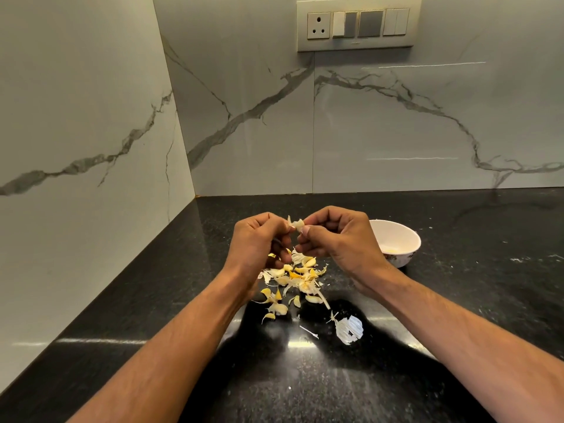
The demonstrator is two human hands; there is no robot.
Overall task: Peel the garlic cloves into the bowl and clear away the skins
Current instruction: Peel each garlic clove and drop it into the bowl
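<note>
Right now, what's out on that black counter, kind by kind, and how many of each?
Bowl: 1
Garlic clove pinched between left hand and right hand: 1
Heap of garlic skins: 1
Loose white papery skin: 1
Total: 4

Black speckled counter (457, 300) set into a corner, grey-veined white marble walls (381, 123) rising behind and left of it, cream switch panel (358, 24) high above it, streaks of light gleaming on its surface
</note>
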